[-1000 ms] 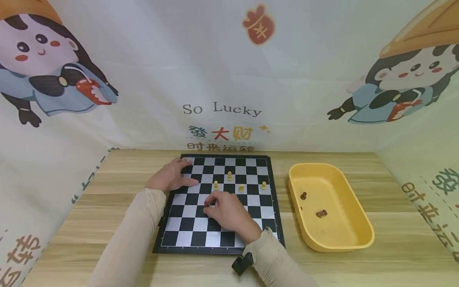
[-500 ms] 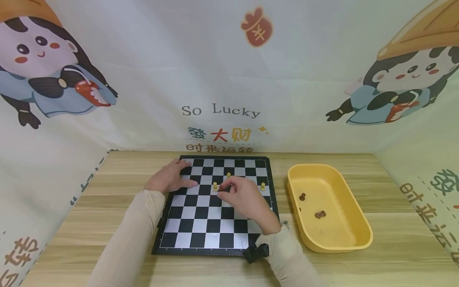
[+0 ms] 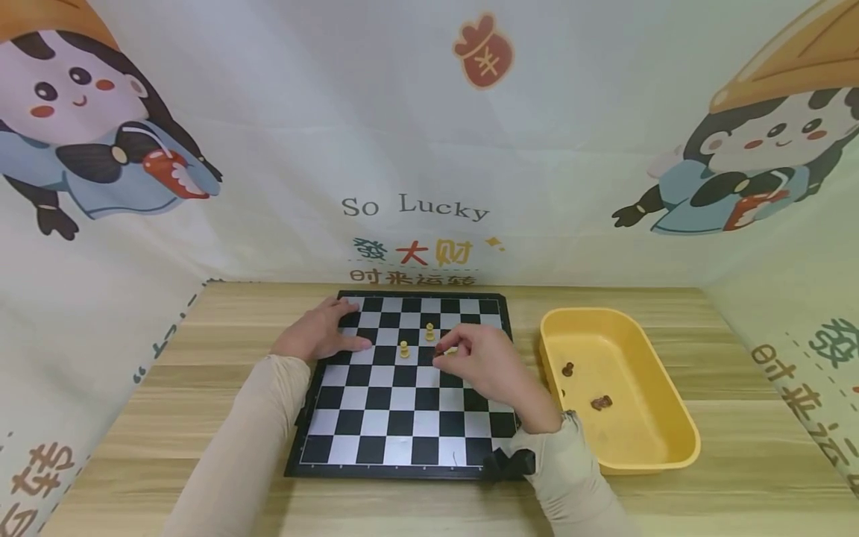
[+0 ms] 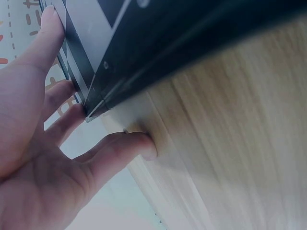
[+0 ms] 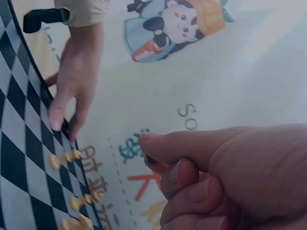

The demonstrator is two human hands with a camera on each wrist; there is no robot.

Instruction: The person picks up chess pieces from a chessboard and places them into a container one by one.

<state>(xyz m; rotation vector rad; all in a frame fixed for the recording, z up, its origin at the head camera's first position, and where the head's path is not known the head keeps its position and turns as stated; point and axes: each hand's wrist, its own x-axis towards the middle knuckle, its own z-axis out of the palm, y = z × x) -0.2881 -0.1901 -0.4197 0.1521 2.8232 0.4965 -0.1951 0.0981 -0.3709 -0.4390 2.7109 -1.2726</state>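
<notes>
My right hand (image 3: 486,362) pinches a small dark brown chess piece (image 3: 439,351) between thumb and forefinger, over the right half of the black-and-white chessboard (image 3: 399,450). The fingers hide most of that piece. Just left of it stand two yellow chess pieces, one nearer (image 3: 404,349) and one farther (image 3: 429,332). A third yellow piece (image 5: 76,224) shows low in the right wrist view and is mostly covered by the hand in the head view. My left hand (image 3: 318,330) rests on the board's left edge, fingers spread; in the left wrist view a fingertip (image 4: 149,148) touches the wooden table.
A yellow plastic tray (image 3: 664,373) stands right of the board, with a dark brown chess piece (image 3: 568,369) and a brown clump of pieces (image 3: 602,403) inside. The wooden table (image 3: 168,373) meets a printed cloth backdrop (image 3: 288,224) behind and at the sides.
My right hand has moved away from me and then rightward across the board, with the dark piece still pinched. My left hand has stayed on the board's edge.
</notes>
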